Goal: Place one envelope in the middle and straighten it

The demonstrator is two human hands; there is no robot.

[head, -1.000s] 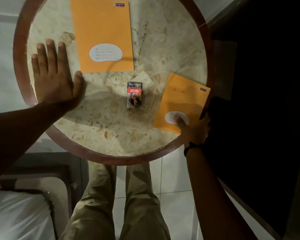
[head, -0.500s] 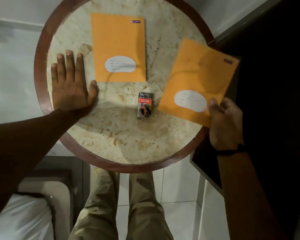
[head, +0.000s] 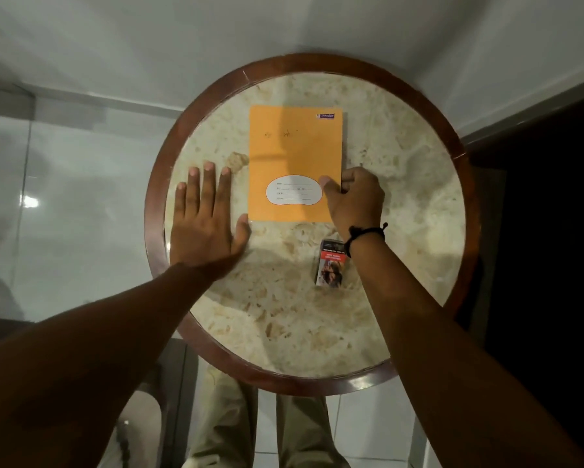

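Orange notebook (head: 292,153) under the right hand's (head: 353,201) fingers (head: 326,181), on a round marble surface (head: 402,231).

Right fingers are curled over the notebook's right edge near its lower corner, thumb on the cover beside the white label, fingers wrapped at the edge: a pinch grip. Notebook lies flat, long axis running away from the person, sitting left of and beyond that hand. Left hand (head: 204,224) is flat and spread, palm pressed on the surface just left of the notebook, thumb tip touching or nearly touching its lower left corner. Right hand is the one engaged. Small printed box (head: 331,265) lies near the right wrist, below the notebook, apart from it.
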